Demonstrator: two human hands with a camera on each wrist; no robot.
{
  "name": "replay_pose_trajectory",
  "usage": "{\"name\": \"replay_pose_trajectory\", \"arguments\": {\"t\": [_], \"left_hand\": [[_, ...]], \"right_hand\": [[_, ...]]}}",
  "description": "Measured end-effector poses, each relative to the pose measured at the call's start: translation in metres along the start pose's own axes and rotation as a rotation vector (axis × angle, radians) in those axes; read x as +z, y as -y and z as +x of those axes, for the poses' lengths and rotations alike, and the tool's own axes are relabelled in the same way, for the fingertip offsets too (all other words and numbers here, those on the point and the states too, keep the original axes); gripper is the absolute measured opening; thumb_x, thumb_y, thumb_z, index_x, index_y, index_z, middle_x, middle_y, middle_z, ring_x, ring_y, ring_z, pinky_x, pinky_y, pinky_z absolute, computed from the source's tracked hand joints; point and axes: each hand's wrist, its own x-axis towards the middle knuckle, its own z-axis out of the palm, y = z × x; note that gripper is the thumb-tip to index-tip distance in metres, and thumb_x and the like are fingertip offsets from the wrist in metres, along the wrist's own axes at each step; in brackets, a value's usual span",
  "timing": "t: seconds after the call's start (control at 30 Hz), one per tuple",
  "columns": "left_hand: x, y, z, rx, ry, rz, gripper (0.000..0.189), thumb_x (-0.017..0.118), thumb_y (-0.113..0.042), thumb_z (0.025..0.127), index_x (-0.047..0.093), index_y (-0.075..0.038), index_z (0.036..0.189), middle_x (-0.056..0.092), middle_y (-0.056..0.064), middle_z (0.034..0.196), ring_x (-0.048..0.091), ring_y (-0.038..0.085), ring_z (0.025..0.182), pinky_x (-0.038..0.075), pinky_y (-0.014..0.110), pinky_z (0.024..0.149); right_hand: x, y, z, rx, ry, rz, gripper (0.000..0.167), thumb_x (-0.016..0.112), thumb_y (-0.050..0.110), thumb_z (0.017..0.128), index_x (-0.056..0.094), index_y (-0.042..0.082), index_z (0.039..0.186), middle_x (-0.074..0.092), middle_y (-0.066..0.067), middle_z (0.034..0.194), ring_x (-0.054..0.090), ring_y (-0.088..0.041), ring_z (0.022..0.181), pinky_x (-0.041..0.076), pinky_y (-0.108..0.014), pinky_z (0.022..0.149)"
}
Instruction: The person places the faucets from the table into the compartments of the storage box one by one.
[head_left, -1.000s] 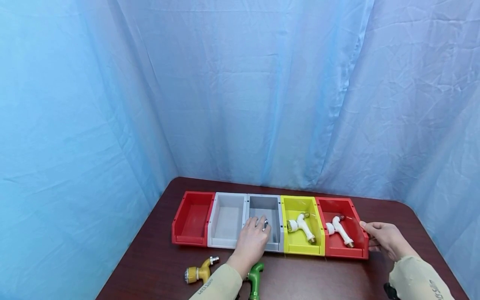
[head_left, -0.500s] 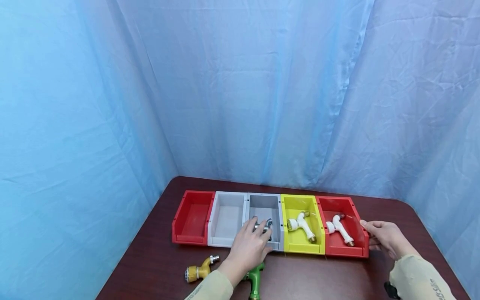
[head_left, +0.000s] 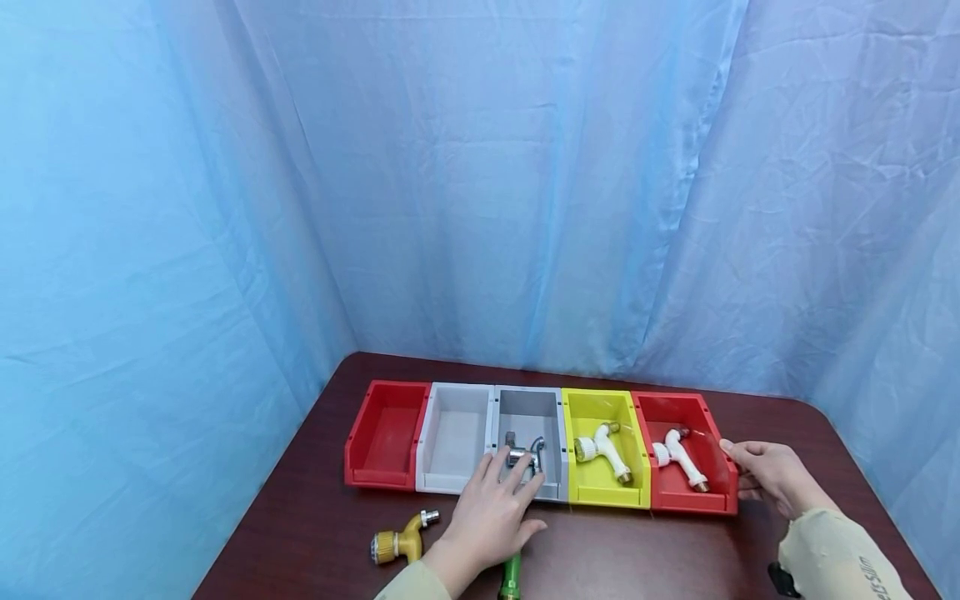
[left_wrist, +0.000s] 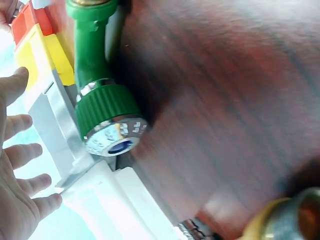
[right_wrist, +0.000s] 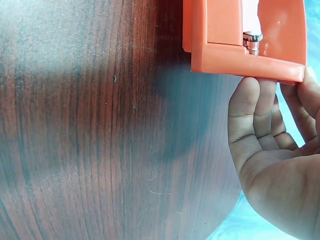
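Note:
My left hand point(head_left: 489, 515) has let its fingers spread loosely and holds nothing; it hovers over the front of the grey bin point(head_left: 525, 402). A chrome tap point(head_left: 519, 455) lies in that bin, partly covered by the fingertips. Below the hand is a green tap point(left_wrist: 106, 102) on the table, mostly hidden in the head view. My right hand point(head_left: 772, 477) grips the outer side wall of the right-hand red bin point(head_left: 693, 502), thumb at the rim and fingers against the outside. One white tap point(head_left: 684, 462) lies inside this red bin.
Another white tap point(head_left: 609, 454) lies in the yellow bin point(head_left: 596, 404). Left of the grey bin stand a light grey bin point(head_left: 457, 425) and another red bin point(head_left: 386, 429), joined in one row. A yellow tap point(head_left: 408, 540) lies on the dark table point(head_left: 300, 500), with blue curtains point(head_left: 487, 208) behind.
My left hand has released the chrome tap inside the grey bin and drawn back toward the table's front, its fingers spreading. The right hand stays on the red bin.

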Motion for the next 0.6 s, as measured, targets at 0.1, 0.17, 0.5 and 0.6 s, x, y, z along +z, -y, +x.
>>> {"name": "replay_pose_trajectory", "arguments": {"t": [0.1, 0.17, 0.5, 0.6], "left_hand": [[0.002, 0.001, -0.005, 0.025, 0.003, -0.022, 0.062, 0.064, -0.062, 0.093, 0.060, -0.026, 0.144, 0.051, 0.006, 0.153, 0.044, 0.038, 0.142, 0.040, 0.055, 0.115], [0.003, 0.001, -0.009, 0.043, 0.009, -0.044, 0.061, 0.064, -0.062, 0.093, 0.060, -0.027, 0.143, 0.051, 0.006, 0.153, 0.044, 0.038, 0.142, 0.039, 0.055, 0.115], [0.006, 0.004, -0.028, 0.108, 0.103, -0.173, 0.065, 0.056, -0.065, 0.096, 0.053, -0.030, 0.150, 0.044, 0.003, 0.160, 0.036, 0.037, 0.148, 0.036, 0.057, 0.118], [0.006, 0.005, -0.031, 0.114, 0.151, -0.198, 0.066, 0.055, -0.067, 0.096, 0.050, -0.031, 0.152, 0.042, 0.002, 0.161, 0.034, 0.037, 0.149, 0.035, 0.058, 0.118]], "right_hand": [[0.000, 0.000, 0.001, -0.001, 0.001, 0.005, 0.064, 0.055, 0.038, 0.106, 0.048, -0.020, 0.132, 0.073, -0.003, 0.085, 0.071, -0.021, 0.071, 0.063, -0.042, 0.073], [0.000, -0.001, 0.001, -0.001, 0.000, 0.010, 0.064, 0.056, 0.039, 0.106, 0.049, -0.019, 0.132, 0.073, -0.003, 0.085, 0.071, -0.021, 0.071, 0.063, -0.041, 0.072], [0.000, 0.000, 0.001, 0.002, 0.000, 0.011, 0.061, 0.055, 0.038, 0.106, 0.052, -0.018, 0.129, 0.072, -0.003, 0.085, 0.070, -0.021, 0.072, 0.063, -0.040, 0.071], [0.001, 0.001, 0.000, -0.001, -0.001, 0.008, 0.060, 0.055, 0.038, 0.106, 0.052, -0.018, 0.129, 0.072, -0.003, 0.084, 0.069, -0.021, 0.071, 0.063, -0.039, 0.070]]}}
